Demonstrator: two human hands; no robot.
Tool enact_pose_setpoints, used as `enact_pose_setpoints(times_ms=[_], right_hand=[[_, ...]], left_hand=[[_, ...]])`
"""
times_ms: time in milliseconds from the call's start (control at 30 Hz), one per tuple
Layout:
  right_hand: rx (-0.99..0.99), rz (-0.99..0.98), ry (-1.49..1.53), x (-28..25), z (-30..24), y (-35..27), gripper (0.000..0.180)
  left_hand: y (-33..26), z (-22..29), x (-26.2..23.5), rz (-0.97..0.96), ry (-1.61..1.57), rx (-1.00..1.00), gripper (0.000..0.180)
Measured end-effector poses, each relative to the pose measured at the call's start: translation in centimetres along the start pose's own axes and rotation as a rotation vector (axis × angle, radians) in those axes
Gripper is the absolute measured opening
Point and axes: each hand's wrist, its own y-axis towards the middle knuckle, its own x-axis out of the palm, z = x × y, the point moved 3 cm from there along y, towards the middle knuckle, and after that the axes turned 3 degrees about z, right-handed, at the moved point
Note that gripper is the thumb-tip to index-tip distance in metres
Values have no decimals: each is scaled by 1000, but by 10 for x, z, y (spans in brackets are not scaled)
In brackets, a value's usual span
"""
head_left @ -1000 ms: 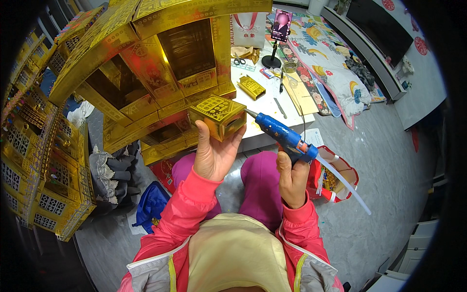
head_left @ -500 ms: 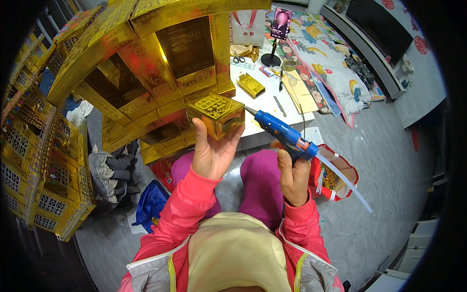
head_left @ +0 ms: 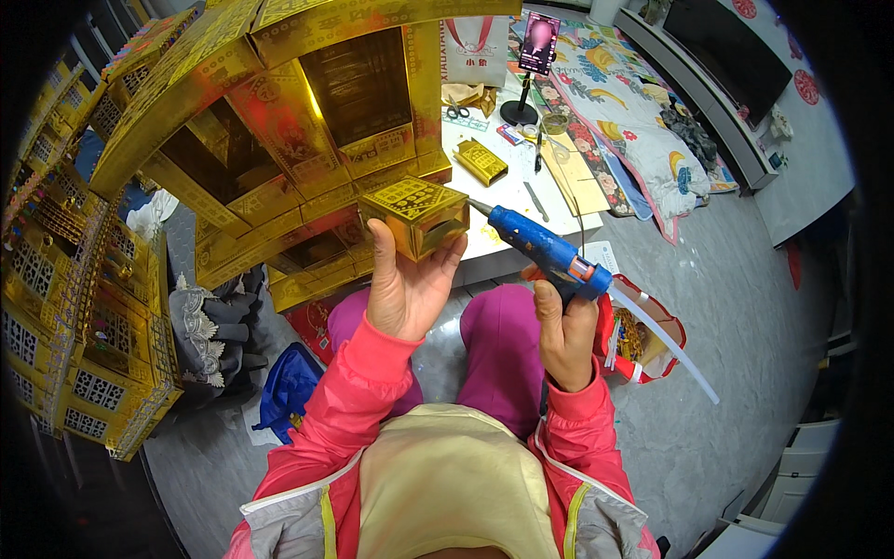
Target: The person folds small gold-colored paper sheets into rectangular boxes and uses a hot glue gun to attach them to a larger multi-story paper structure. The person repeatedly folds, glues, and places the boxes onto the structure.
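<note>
Left hand (head_left: 408, 291): cupping a gold box (head_left: 412, 212) from below, dark printing on its lid
Right hand (head_left: 566, 328): wrapped round a blue glue gun (head_left: 535, 240), nozzle near box
Paper bag (head_left: 475, 54): red lettering

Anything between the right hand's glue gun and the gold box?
Nothing visible. The left hand holds the patterned gold box; the blue glue gun in the right hand has its nozzle beside the box's right corner.
</note>
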Motion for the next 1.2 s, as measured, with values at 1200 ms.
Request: enact_pose_setpoints(times_ms=[1200], right_hand=[[-23, -65, -155, -3, -1, -6, 22]], left_hand=[[5, 10, -4, 33, 19, 3, 65]])
